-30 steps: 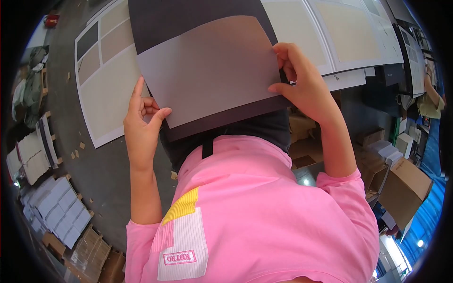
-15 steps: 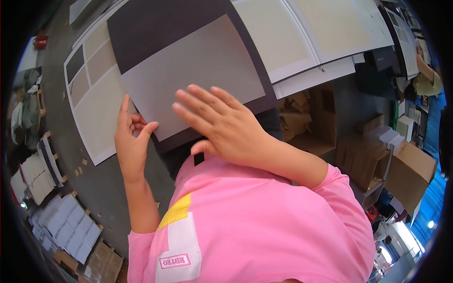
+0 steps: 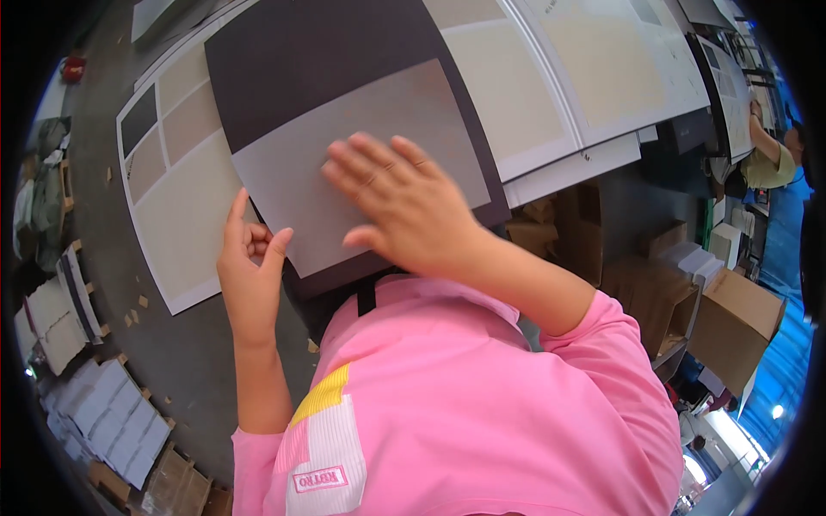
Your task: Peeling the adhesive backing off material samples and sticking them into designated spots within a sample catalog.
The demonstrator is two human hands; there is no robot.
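Note:
A plain grey sheet (image 3: 413, 107) lies on a larger black board (image 3: 318, 52), covering its near part and leaving a dark border at the right and near edges. My right hand (image 3: 411, 206) is spread over the middle of the sheet, palm down, its fingertips slightly blurred. Whether its palm presses on the surface I cannot tell. At the board's left edge is my left hand (image 3: 251, 271), its index finger stretched along the edge, thumb apart and the other fingers curled. Nothing shows in its grasp.
Pale panelled boards lie left (image 3: 185, 206) and right (image 3: 508, 90) of the black one. An open carton (image 3: 576, 228) with brown scraps stands below at right, near another cardboard box (image 3: 736, 314). A co-worker (image 3: 770, 159) handles a board at far right. Stacked paper (image 3: 112, 413) sits lower left.
My right hand has slid a little farther away across the grey sheet. My left hand stays by the board's left edge. The whole view has shifted slightly.

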